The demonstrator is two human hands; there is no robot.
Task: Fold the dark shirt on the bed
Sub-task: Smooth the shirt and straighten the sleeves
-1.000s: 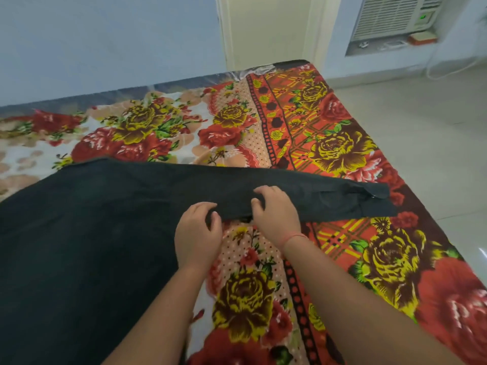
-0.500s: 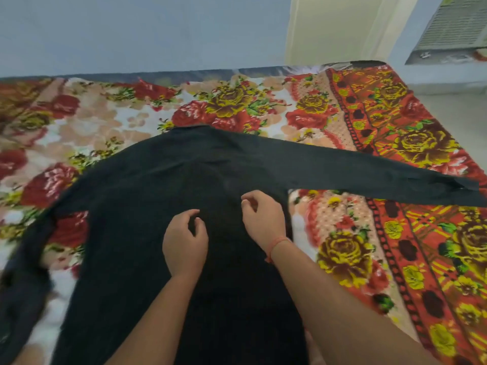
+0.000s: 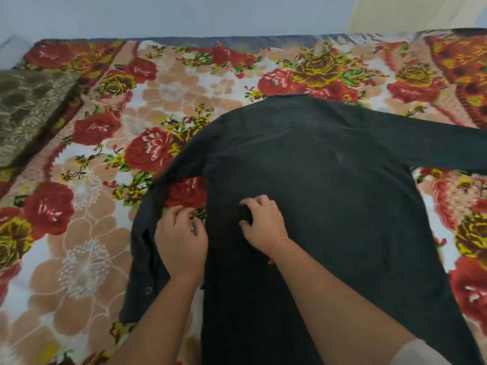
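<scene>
Here, the dark shirt (image 3: 329,180) is seen spread back-up on the bed (image 3: 237,40), laid over the flowered sheet (image 3: 87,259) with its collar end turned away from the person. One sleeve is stretched flat toward the right edge of the view. The other sleeve (image 3: 146,233) is bent down along the left side of the shirt's body, with a strip of sheet exposed between them and a small round snap (image 3: 148,290) shown near its lower end. The right hand (image 3: 263,225) is set on the body of the shirt near its left edge. Its fingers (image 3: 257,204) are curled, and a small bunch of dark cloth is pinched between them and the thumb. A red thread (image 3: 279,242) is worn at that wrist. The left hand (image 3: 181,243) is placed just beside it, over the gap and the bent sleeve, with fingers (image 3: 181,213) curled inward; whether any cloth is held by them cannot be told. An olive patterned cloth (image 3: 29,109) is laid at the far left corner of the bed.
</scene>
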